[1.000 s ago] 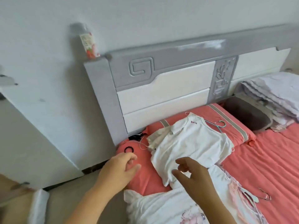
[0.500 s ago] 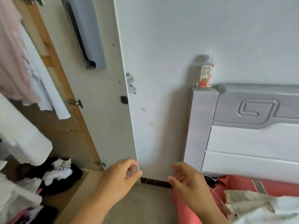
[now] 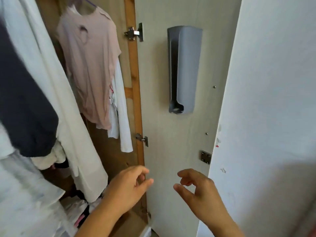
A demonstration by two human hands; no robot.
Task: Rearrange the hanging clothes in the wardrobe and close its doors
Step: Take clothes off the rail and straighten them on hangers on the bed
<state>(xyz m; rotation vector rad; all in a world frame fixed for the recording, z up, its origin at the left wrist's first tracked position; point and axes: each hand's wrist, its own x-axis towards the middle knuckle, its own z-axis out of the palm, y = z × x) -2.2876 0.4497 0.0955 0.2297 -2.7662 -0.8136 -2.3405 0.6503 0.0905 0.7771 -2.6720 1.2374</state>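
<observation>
Both our hands hang low in front of the open wardrobe, and neither holds anything. Our left hand [image 3: 127,187] sits at about six o'clock in the view, fingers loosely curled with the thumb near the forefinger, empty. Our right hand [image 3: 196,187] is just to its right, at about five o'clock, fingers [image 3: 185,173] also loosely bent around nothing.

The risk we see is in the closing. The wardrobe door [image 3: 181,137] stands swung wide at about twelve to three o'clock, and the long white sleeve [image 3: 123,117] hangs right beside the wooden frame [image 3: 135,82] at the hinge side. If we swing the door shut without tucking it in, we judge it may get pinched near the hinges [image 3: 135,33]. The long white garment [image 3: 56,100] at nine o'clock reaches low and forward, so it could also trail out of the opening.

The hanging clothes fill the left half of the view: a pink T-shirt [image 3: 89,65] at eleven o'clock, white pieces behind it, and a dark garment [image 3: 22,103] at the far left. They look bunched and uneven, with crumpled clothes heaped below.
</observation>
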